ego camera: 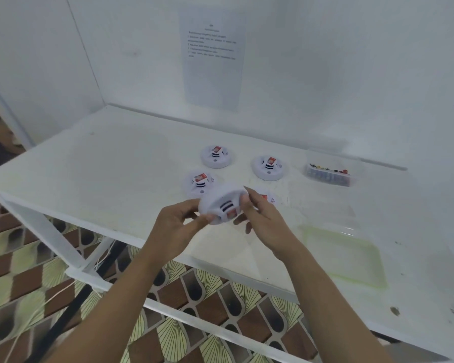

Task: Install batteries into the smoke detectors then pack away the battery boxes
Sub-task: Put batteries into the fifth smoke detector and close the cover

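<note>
Seemingly midway, the left hand [178,218] and right hand [260,216] curl fingers round 1 round white plastic smoke detector [220,203] above the white counter [116,166], 4 other detectors [216,156] lie behind, and the clear plastic battery box [329,170] awaits packing.

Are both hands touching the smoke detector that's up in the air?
Touching. The head view shows the left hand pinching the left edge of the lifted smoke detector, and the right hand with its fingers curled against the right edge.
</note>
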Demonstrator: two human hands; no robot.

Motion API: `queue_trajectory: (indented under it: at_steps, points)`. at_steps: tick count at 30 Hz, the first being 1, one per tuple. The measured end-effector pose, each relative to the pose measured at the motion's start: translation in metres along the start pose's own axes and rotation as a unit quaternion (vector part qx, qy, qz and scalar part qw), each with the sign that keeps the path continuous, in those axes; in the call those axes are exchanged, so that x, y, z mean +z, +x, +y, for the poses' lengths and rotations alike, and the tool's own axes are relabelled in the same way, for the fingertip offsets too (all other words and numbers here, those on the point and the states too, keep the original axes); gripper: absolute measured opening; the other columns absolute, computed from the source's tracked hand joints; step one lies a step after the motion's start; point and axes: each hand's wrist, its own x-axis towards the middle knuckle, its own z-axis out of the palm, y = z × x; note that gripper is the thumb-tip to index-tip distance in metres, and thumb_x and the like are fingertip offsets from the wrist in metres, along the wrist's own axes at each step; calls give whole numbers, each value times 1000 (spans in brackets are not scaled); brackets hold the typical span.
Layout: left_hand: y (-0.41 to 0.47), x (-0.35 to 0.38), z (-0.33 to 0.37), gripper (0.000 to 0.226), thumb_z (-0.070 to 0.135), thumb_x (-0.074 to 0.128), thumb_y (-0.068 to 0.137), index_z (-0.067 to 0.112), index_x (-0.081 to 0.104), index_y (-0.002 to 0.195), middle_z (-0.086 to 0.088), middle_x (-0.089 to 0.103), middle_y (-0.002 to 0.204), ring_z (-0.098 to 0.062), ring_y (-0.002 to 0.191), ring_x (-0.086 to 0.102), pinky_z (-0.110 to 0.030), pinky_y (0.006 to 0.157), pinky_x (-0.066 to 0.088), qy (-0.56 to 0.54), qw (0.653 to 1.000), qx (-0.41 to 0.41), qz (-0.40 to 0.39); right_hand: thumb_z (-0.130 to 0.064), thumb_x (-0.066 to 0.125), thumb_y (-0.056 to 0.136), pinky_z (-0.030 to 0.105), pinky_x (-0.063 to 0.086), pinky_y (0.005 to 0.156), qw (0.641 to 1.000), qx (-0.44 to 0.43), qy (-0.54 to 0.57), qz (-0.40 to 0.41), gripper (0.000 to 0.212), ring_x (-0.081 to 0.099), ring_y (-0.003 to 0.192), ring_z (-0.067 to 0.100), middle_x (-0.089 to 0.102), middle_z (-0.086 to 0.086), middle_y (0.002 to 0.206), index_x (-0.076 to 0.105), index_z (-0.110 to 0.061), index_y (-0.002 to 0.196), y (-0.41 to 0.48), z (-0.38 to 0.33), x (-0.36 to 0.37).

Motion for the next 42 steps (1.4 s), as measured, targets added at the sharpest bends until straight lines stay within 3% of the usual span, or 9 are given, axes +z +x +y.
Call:
queue_trajectory:
  at_steps: [4, 9, 11, 13, 15, 21, 31, 35, 42]
  points:
    - [6, -9, 13, 24, 34, 55, 95, 24, 73, 106, 14, 75, 94, -1, 83, 63, -17, 75, 50, -93, 995, -37, 9, -44, 44, 104, 21, 50, 68, 999, -32, -18, 11, 33, 63, 81, -2, 69, -10, 103, 55, -36, 135, 7, -7, 8]
    - [18, -22, 1, 45, 55, 35, 99, 40, 52, 138, 16, 65, 126, -11, 112, 62, -36, 88, 55, -115, 989, -93, -4, -48, 53, 98, 18, 50, 69, 999, -33, 13, -3, 39, 62, 66, 8, 56, -19, 69, 47, -50, 136, 13, -15, 26]
    - [17, -26, 1, 53, 57, 47, 94, 46, 38, 145, 17, 59, 131, -12, 111, 63, -36, 84, 57, -122, 987, -93, -44, -49, 51, 98, 16, 51, 73, 999, -42, 13, 6, 44, 60, 67, 11, 52, -19, 64, 42, -52, 141, 15, -17, 33]
    - [16, -30, 1, 80, 49, 70, 83, 47, 25, 150, 15, 51, 139, -13, 111, 62, -35, 77, 60, -104, 989, -84, -64, -55, 48, 95, 14, 50, 72, 999, -52, 2, 15, 40, 59, 68, 11, 52, -17, 65, 41, -60, 134, 18, -18, 38]
    - [18, -33, -3, 97, 36, 80, 79, 48, 17, 151, 15, 38, 149, -13, 126, 53, -33, 79, 61, -65, 994, -61, -71, -57, 46, 95, 13, 49, 69, 998, -63, -23, 9, 34, 57, 68, 8, 53, -18, 67, 40, -67, 127, 20, -18, 41]
    - [23, -43, -9, 93, 15, 77, 83, 47, 20, 150, 16, 35, 150, -4, 134, 44, -27, 102, 49, -93, 993, -32, -69, -52, 52, 95, 10, 43, 66, 995, -78, -58, 19, 44, 47, 63, -1, 51, -21, 62, 40, -55, 137, 23, -20, 54]
    - [26, -61, -18, 80, -1, 74, 82, 37, 33, 140, 20, 48, 132, 4, 118, 54, -21, 86, 54, -131, 988, -41, -66, -47, 53, 101, 8, 41, 67, 992, -69, -108, -3, 52, 53, 70, -4, 63, -4, 87, 38, -41, 150, 31, -26, 71]
    - [26, -66, -22, 81, 0, 75, 82, 38, 33, 139, 31, 50, 122, 7, 114, 54, -20, 84, 54, -126, 989, -47, -66, -45, 52, 101, 8, 41, 64, 991, -66, -115, -9, 52, 52, 66, -4, 60, -9, 84, 38, -40, 151, 33, -29, 75]
    - [30, -77, -27, 82, 2, 77, 82, 39, 32, 140, 27, 48, 127, 7, 116, 52, -19, 83, 54, -116, 990, -47, -68, -45, 54, 101, 8, 41, 64, 992, -56, -110, -9, 52, 51, 63, -3, 60, -10, 84, 38, -40, 150, 38, -31, 84]
